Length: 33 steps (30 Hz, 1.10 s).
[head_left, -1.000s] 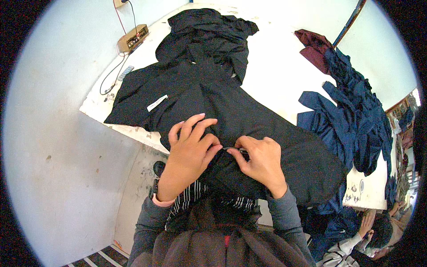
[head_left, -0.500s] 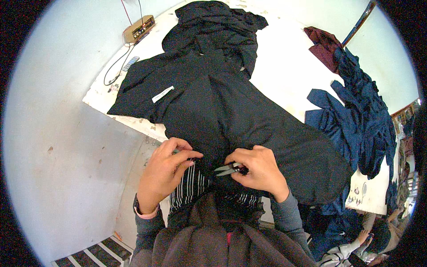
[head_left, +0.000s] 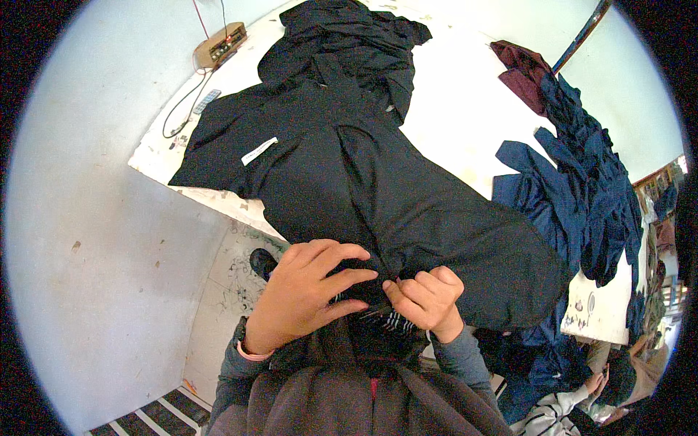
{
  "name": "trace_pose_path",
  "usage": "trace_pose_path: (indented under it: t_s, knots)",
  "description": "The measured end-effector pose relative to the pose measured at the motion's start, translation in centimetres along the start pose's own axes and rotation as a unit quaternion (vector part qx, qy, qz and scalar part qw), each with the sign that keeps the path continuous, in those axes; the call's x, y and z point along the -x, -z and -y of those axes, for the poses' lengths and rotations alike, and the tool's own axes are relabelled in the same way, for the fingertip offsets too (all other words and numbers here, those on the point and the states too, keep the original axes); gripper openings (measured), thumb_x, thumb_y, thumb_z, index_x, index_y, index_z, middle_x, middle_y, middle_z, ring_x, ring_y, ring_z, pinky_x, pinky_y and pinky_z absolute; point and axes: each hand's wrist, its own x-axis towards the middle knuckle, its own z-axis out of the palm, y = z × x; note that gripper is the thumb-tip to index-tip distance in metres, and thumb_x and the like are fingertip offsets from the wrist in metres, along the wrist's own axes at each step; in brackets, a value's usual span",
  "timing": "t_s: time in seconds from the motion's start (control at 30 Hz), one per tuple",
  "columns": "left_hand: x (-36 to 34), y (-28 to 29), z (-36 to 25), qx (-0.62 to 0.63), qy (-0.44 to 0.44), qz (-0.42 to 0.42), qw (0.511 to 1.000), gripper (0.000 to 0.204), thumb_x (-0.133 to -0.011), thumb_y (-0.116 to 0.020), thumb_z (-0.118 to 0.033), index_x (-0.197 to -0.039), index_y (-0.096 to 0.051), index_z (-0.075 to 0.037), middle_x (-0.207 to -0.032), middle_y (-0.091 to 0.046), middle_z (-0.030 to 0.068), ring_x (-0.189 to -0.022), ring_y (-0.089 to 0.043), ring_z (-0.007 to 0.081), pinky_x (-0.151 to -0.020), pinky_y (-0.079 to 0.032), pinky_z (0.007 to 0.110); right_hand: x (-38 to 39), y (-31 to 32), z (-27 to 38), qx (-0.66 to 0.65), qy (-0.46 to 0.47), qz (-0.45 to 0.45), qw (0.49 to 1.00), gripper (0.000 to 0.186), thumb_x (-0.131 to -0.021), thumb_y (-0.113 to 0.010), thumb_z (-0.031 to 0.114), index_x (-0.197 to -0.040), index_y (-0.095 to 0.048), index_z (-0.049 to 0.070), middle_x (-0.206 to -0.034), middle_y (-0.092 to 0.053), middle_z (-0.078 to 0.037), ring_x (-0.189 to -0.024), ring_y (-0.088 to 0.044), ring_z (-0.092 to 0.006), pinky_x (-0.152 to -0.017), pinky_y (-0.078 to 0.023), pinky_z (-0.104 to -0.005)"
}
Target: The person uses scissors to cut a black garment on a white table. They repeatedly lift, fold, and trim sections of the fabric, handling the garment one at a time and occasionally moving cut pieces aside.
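Observation:
A large black garment (head_left: 313,185) lies spread over the white table, and its near edge hangs toward my lap. My left hand (head_left: 309,291) is open beside that edge, fingers and thumb apart, with nothing visible between them. Just to its right, my right hand (head_left: 427,298) is closed, its thumb and forefinger pinching the garment's edge near a seam. The curled fingers hide whatever else the palm may contain; the thread snips are out of sight. A narrow white strip (head_left: 259,150) rests on the garment's left part.
Bunched black cloth (head_left: 342,43) covers the table's far end. Dark blue garments (head_left: 592,196) and a maroon one (head_left: 522,76) are heaped at the right. A wired brown box (head_left: 220,45) and a remote (head_left: 206,101) are at far left. Another person's hand (head_left: 596,381) shows at lower right.
My left hand has moved right and its fingers have spread. My right hand has turned and shifted slightly right and nearer, and the snips that showed in it are no longer visible.

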Motion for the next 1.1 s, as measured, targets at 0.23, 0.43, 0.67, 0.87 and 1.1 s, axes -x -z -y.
trace_pose_path:
  t_s: [0.23, 0.43, 0.67, 0.87, 1.1]
  knots:
    - [0.3, -1.5, -0.2, -0.055, -0.018, -0.038, 0.998, 0.026, -0.079, -0.08, -0.029, -0.1, -0.071, -0.015, -0.102, -0.065, -0.0036, -0.101, -0.06, 0.0207, -0.084, -0.045, 0.037, 1.3, -0.4, 0.7, 0.023, -0.026, -0.026, 0.999, 0.011, -0.075, -0.076, 0.015, -0.079, -0.066, 0.019, -0.071, -0.059, 0.009, -0.055, -0.049, -0.0079, -0.051, -0.031, -0.027]
    - [1.0, -3.3, -0.7, -0.042, 0.021, -0.065, 0.997, 0.026, -0.079, -0.08, -0.026, -0.101, -0.071, -0.017, -0.087, -0.065, -0.0067, -0.087, -0.061, 0.0164, -0.075, -0.043, 0.033, 2.3, -0.5, 1.5, -0.046, -0.108, -0.012, 0.993, 0.012, -0.075, -0.073, 0.016, -0.087, -0.07, 0.016, -0.07, -0.062, 0.005, -0.055, -0.055, -0.0119, -0.052, -0.033, -0.0314]
    - [1.8, -6.0, -0.2, -0.052, -0.051, -0.192, 0.979, 0.02, -0.079, -0.079, -0.022, -0.098, -0.074, -0.018, -0.092, -0.071, -0.0074, -0.074, -0.062, 0.0148, -0.069, -0.042, 0.032, 2.3, -1.5, 2.6, -0.154, -0.244, -0.064, 0.955, 0.023, -0.066, -0.077, 0.008, -0.087, -0.069, 0.012, -0.072, -0.066, 0.001, -0.057, -0.058, -0.0149, -0.054, -0.034, -0.0325]
    - [1.4, -6.0, 0.4, 0.148, 0.094, -0.158, 0.972, 0.009, -0.089, -0.073, -0.018, -0.096, -0.073, -0.012, -0.093, -0.074, 0.0012, -0.078, -0.066, 0.0218, -0.071, -0.045, 0.032, 1.6, -1.2, 3.4, -0.287, -0.416, -0.027, 0.862, 0.024, -0.07, -0.08, 0.005, -0.093, -0.071, 0.008, -0.073, -0.064, -0.001, -0.062, -0.058, -0.0106, -0.061, -0.042, -0.0275]
    - [1.7, -6.3, 0.3, 0.334, 0.221, -0.13, 0.907, 0.011, -0.098, -0.063, -0.014, -0.102, -0.067, -0.005, -0.092, -0.072, 0.0085, -0.081, -0.068, 0.026, -0.075, -0.049, 0.033, -0.4, 1.9, 2.2, -0.353, -0.496, 0.126, 0.783, 0.02, -0.088, -0.076, 0.023, -0.098, -0.073, 0.006, -0.078, -0.069, -0.006, -0.07, -0.066, -0.014, -0.064, -0.05, -0.0281]
